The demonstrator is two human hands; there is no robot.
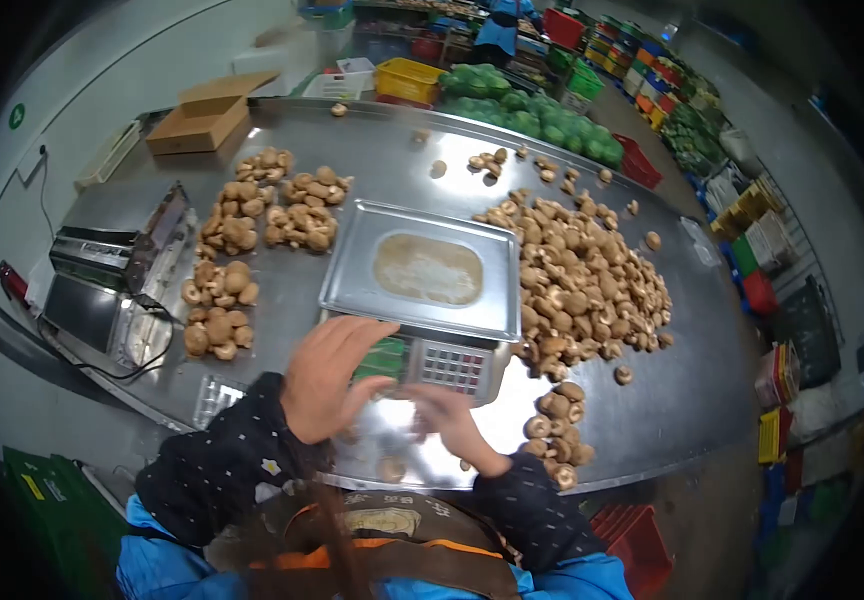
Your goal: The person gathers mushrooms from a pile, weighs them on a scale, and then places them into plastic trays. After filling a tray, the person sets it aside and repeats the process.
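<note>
My left hand point(327, 380) is over the front left of a digital scale, its fingers stretched out and its thumb apart. Part of the scale's green display point(382, 358) shows behind it; the keypad point(450, 368) is uncovered. My right hand point(452, 422) is in front of the keypad, reaching toward my left thumb. Motion smears its fingers, and I cannot make out anything between them. The scale's steel tray point(360, 262) has a wet-looking recessed middle and no mushrooms on it. A large heap of brown mushrooms point(587, 280) lies right of the tray.
Small groups of mushrooms point(220, 312) lie left of the scale, beside a sealing machine point(102, 265) with a cord. An open cardboard box point(197, 125) is at the back left. Green produce point(542, 122) is piled beyond the steel table point(692, 400). Another person point(497, 35) stands far back.
</note>
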